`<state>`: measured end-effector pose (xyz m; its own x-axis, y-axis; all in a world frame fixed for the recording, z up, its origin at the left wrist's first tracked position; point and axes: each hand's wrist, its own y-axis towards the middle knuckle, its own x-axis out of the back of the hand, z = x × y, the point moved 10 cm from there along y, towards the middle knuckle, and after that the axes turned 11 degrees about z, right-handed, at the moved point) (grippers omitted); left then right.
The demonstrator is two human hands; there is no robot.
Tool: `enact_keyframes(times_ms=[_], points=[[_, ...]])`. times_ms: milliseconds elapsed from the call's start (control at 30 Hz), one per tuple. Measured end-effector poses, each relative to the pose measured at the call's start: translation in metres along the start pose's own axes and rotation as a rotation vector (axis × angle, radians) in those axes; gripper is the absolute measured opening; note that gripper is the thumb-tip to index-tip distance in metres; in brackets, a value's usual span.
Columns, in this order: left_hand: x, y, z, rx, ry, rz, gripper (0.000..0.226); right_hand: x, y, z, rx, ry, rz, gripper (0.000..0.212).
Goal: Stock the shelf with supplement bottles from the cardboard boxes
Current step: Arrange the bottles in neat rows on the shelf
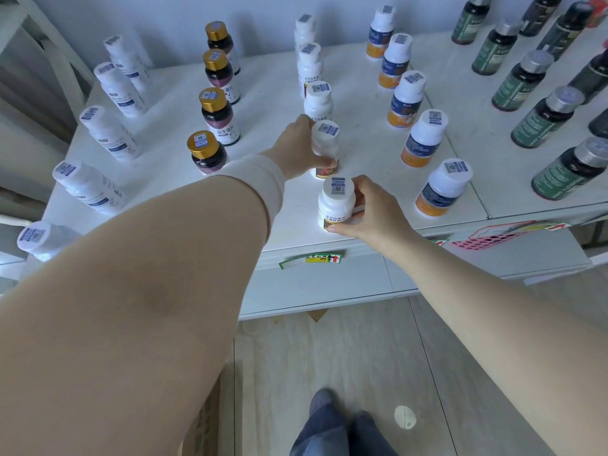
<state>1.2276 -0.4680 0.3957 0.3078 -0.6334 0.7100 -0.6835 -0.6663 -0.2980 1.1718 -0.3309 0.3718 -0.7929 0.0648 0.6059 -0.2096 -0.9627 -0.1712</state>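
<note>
Supplement bottles stand in rows on the white shelf [362, 153], and two of them are in my hands. My right hand [371, 212] is wrapped around the front white bottle [335, 204], which stands upright close to the shelf's front edge; my thumb lies low across its label and my fingers curl round its right side. Just behind it, my left hand [297, 146] grips the second white bottle [325, 144] from the left, thumb pressed against the lower label, the bottle upright on the shelf. These two bottles sit one behind the other, near but not touching, and continue a row of white bottles [311, 65] that runs toward the back wall.

To the left of that row stands a line of gold-capped bottles [214, 108] with dark bodies, and farther left, along the shelf's left edge, a line of white bottles with blue labels [108, 130]. To the right of my hands runs a row of white-capped bottles with blue and orange labels [424, 139], reaching from the back to the front edge. On the adjoining shelf section at the right stand dark green bottles with silver caps [543, 116].

A green and yellow price tag [311, 260] is stuck on the shelf's front edge below my right hand, and a pink basket [493, 238] hangs from the front edge farther right. Below, over the pale wood floor [329, 350], my legs in dark trousers [335, 429] show.
</note>
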Motion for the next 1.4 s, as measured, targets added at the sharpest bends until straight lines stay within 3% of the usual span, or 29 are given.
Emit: enact_keyframes(times_ms=[400,533,633,733,900,1067,1400], points=[[-0.001,0.005,0.006,-0.009,-0.039,0.0,0.063,-0.002,0.004,-0.013,-0.017,0.025,-0.048,0.053],[-0.003,0.003,0.008,0.003,-0.056,0.008,0.067,-0.006,0.006,-0.015,-0.029,-0.015,0.0,0.063],[-0.003,-0.006,0.012,0.074,-0.008,0.072,0.085,-0.004,0.004,-0.011,-0.063,-0.081,0.097,0.083],[0.016,-0.022,0.005,0.116,0.263,0.09,0.081,0.027,-0.005,0.011,-0.043,-0.216,0.132,0.087],[0.063,-0.039,-0.039,0.117,0.597,0.064,0.072,0.128,-0.013,0.046,-0.035,-0.531,0.048,0.063],[0.07,-0.032,-0.101,0.065,0.646,-0.003,0.063,0.205,-0.012,0.031,-0.081,-0.686,0.009,0.069],[0.01,0.009,-0.146,0.177,0.619,0.022,0.064,0.243,-0.001,-0.02,-0.03,-0.787,0.13,0.064]])
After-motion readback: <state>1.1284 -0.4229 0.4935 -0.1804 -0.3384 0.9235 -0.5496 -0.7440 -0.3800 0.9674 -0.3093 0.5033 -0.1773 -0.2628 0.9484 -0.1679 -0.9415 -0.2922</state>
